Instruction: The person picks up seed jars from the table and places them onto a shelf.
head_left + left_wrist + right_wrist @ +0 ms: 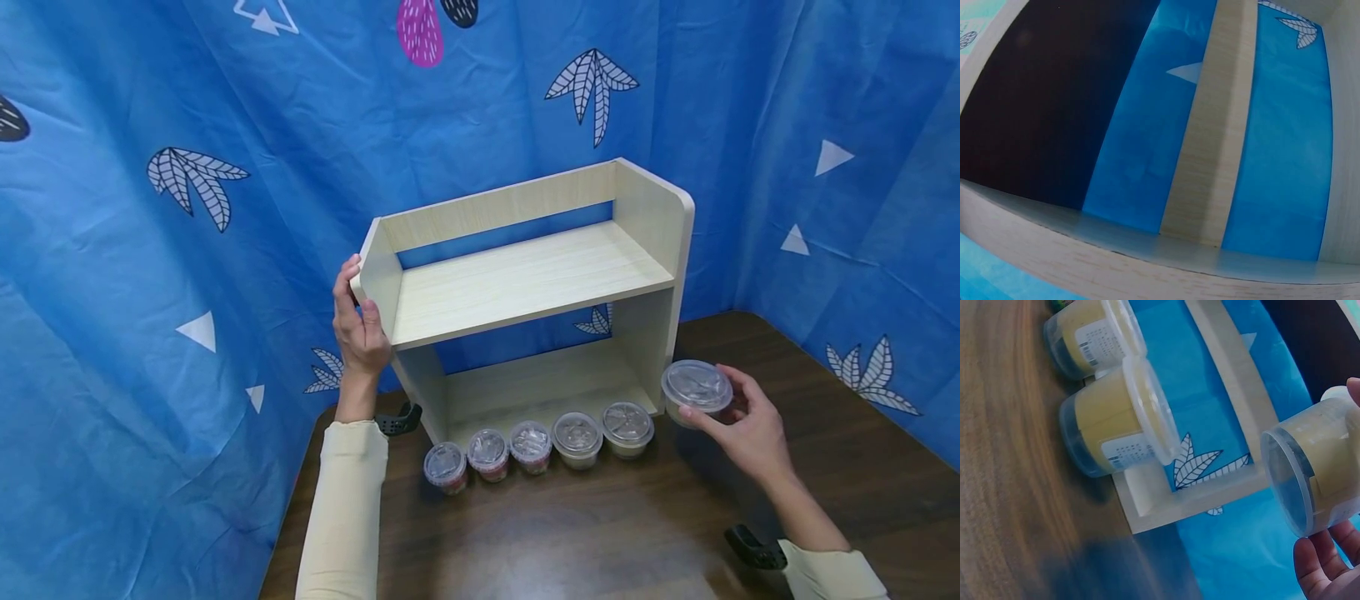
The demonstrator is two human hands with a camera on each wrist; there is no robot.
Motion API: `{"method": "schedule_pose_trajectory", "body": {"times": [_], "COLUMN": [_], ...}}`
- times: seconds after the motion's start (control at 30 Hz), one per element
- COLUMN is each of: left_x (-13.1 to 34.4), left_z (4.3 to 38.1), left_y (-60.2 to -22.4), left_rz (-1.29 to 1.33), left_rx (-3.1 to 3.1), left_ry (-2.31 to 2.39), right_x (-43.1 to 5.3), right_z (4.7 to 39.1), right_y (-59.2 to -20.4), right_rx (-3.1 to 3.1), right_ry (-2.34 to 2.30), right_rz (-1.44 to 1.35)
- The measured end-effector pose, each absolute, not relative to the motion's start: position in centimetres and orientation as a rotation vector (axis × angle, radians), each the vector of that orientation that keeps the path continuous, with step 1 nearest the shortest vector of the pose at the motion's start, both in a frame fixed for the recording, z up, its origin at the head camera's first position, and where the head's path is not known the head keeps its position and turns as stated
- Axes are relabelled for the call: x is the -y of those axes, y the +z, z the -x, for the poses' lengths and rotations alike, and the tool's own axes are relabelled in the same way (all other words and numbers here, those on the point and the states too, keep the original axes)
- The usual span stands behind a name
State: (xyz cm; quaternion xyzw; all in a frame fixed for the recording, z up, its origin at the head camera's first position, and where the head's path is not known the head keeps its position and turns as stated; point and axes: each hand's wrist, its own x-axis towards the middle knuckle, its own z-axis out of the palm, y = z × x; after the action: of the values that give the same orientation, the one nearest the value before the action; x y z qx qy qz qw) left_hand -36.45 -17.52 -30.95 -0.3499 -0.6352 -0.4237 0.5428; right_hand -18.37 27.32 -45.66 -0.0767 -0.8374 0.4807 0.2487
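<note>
A pale wooden two-tier shelf stands on the dark table. My left hand holds its left side panel near the upper front corner, thumb towards the inner side. The left wrist view shows the shelf's back rail but no hand. At the shelf's right, my right hand grips a clear lidded plastic tub by its side, thumb in front. In the right wrist view this tub appears tilted, with yellowish contents and fingertips against it.
Before the lower tier stands a row of smaller-looking lidded tubs: three with reddish contents at left, two with pale contents at right. Blue patterned curtain hangs behind and at both sides. The brown table reaches forward.
</note>
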Motion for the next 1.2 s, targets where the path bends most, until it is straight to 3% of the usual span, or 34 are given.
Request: {"method": "schedule_pose_trajectory", "body": {"times": [0.43, 1.2], "left_x": [15.7, 15.6], "left_z": [32.8, 32.4], "left_y": [-29.0, -28.6], "left_rz": [0.830, 0.843], "left_rx": [1.522, 1.524], "left_ry": [-0.991, -0.978], "right_x": [-26.5, -25.0], "right_z": [18.2, 18.2], "right_y": [-44.6, -41.9], "right_rx": [2.208, 2.080], "right_ry": [1.322, 1.322], "right_rz": [0.115, 0.050]}}
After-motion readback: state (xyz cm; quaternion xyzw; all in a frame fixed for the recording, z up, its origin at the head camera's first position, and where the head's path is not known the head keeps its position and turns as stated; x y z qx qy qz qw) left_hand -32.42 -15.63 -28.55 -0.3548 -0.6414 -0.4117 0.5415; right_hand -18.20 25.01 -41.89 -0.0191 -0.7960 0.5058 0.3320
